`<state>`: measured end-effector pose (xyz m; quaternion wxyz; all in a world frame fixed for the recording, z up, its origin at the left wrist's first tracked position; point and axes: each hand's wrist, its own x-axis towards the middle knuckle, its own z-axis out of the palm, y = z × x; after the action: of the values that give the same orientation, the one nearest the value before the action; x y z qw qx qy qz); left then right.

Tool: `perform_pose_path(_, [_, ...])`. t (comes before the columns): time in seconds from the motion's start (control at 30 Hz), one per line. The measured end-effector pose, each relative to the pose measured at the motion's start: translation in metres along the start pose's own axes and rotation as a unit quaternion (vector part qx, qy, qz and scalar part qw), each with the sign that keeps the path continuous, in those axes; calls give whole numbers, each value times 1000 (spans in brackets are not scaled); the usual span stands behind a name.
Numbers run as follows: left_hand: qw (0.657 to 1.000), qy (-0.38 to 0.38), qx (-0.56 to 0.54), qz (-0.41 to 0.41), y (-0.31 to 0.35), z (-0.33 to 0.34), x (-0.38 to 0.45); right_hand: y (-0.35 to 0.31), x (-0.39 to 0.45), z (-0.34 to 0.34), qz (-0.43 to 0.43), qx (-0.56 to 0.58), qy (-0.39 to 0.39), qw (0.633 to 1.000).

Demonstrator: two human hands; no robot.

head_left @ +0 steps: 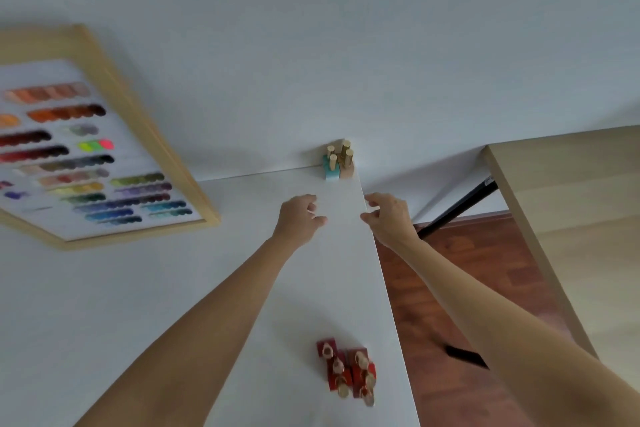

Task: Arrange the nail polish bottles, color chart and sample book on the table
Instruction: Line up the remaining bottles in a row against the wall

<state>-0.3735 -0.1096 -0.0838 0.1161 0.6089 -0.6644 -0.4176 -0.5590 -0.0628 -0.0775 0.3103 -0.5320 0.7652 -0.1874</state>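
Observation:
A small cluster of teal and beige nail polish bottles (337, 163) with gold caps stands at the far right corner of the white table (173, 288). Several red bottles (348, 371) with gold caps are grouped near the right edge, closer to me. The wood-framed color chart (97, 149) lies at the left. My left hand (299, 218) hovers over the table short of the far cluster, fingers loosely curled and holding nothing. My right hand (388, 217) is at the table's right edge, fingers apart and empty. No sample book is in view.
The table's right edge drops to a reddish wood floor (467, 288). A light wooden table (571, 201) with a black leg stands at the right. A white wall rises behind the far edge.

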Motion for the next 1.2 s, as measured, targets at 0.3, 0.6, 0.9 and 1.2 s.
perform_pose_path(0.3, [991, -103, 34, 73, -39, 2, -142, 20, -139, -7, -19, 21, -30, 999])
perform_pose_path(0.6, [972, -146, 88, 159, -53, 21, -203, 26, -226, 3, -8, 11, -104, 994])
perform_pose_path(0.9, [948, -167, 170, 211, -40, 32, -207, 16, -248, 15, -27, -20, -140, 990])
perform_pose_path(1.2, [936, -157, 195, 247, -38, 38, -207, 16, -243, 22, -29, -44, -140, 989])
